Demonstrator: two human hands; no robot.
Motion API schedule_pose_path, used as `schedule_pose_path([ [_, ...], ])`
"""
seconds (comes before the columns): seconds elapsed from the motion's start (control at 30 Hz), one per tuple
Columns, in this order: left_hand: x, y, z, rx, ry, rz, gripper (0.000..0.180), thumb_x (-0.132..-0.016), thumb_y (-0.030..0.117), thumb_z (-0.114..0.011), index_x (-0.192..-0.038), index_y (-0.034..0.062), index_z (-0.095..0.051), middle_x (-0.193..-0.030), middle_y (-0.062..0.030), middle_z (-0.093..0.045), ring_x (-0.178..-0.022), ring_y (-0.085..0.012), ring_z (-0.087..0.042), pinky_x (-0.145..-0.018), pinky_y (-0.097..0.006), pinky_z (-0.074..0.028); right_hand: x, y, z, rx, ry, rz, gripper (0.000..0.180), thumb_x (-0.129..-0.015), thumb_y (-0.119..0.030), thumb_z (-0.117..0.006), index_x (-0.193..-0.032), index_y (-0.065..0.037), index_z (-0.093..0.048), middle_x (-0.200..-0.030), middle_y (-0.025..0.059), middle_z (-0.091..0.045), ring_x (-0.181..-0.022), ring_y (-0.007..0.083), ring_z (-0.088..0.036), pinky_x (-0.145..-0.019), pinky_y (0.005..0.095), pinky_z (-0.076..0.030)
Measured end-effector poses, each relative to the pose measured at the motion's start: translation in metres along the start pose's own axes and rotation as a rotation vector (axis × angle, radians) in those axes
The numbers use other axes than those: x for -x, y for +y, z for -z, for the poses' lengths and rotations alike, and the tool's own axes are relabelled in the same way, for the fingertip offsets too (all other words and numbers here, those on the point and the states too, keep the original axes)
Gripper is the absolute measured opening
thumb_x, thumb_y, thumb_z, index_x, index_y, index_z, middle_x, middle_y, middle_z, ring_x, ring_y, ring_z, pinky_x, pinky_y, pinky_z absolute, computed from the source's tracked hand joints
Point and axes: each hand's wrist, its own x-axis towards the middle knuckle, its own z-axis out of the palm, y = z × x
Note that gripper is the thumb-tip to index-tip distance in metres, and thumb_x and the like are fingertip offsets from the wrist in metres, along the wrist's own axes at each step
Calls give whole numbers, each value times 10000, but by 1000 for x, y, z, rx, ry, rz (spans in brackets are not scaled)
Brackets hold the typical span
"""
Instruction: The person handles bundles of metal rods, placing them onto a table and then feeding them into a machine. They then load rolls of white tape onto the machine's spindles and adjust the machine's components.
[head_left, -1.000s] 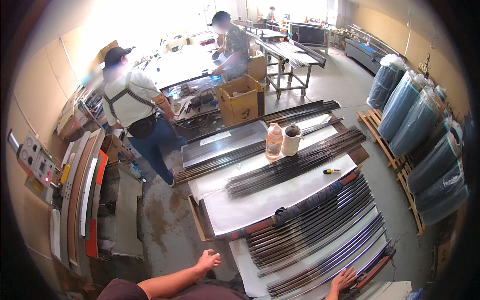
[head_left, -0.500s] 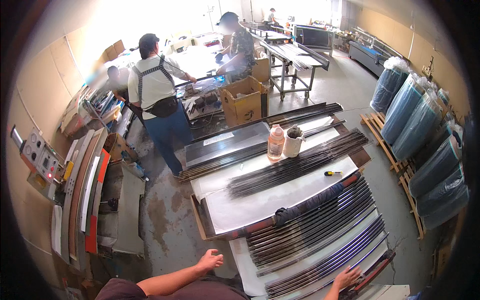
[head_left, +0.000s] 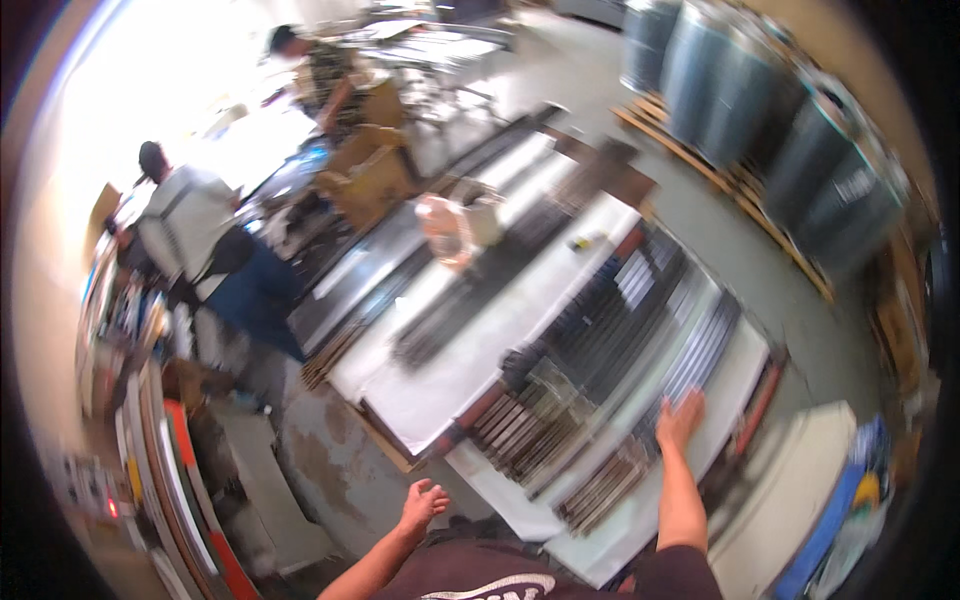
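Note:
My right hand (head_left: 681, 418) reaches over a row of long thin dark rods (head_left: 700, 345) with a bluish shine, lying on white sheeting at the table's near part. Its fingers are apart and seem to touch or hover just above the rods; blur hides which. Left of the table edge, my left hand (head_left: 424, 503) hangs in the air, empty, with fingers loosely bent and apart. A wider row of dark rods (head_left: 545, 400) lies farther in, beside a red bar (head_left: 480, 412) partly wrapped in dark material.
Farther back on the table are a bundle of thin dark rods (head_left: 510, 270), a pinkish bottle (head_left: 440, 230), a whitish pot (head_left: 482, 222) and a small yellow-black tool (head_left: 580, 243). A person (head_left: 195, 230) stands at the far left. Wrapped rolls (head_left: 740, 90) stand on pallets at right.
The view has swung right and tilted, blurring the scene. My right hand has moved up and inward over the rods. My left hand stays raised and empty.

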Motion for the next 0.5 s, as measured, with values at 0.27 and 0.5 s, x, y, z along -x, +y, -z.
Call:
schedule_pose_path([
  [0.27, 0, 23, -23, -53, -77, 12, 591, -989, 229, -616, -1425, 8, -282, -1108, -181, -624, -900, -219, -656, -752, -318, -550, -13, -53, 15, 129, -127, 8, 730, -989, -536, -448, -1556, -105, -287, -1626, 136, -236, -1515, 327, -154, -1229, 512, -69],
  [0.5, 6, 36, -17, -86, -85, -42, 574, -996, 225, -605, -1428, 11, -294, -1122, -179, -628, -930, -223, -663, -781, -318, -548, -26, -116, 4, -13, -262, 185, 707, -1006, -570, -393, -1548, -123, -315, -1621, 111, -255, -1508, 280, -192, -1233, 503, -101],
])
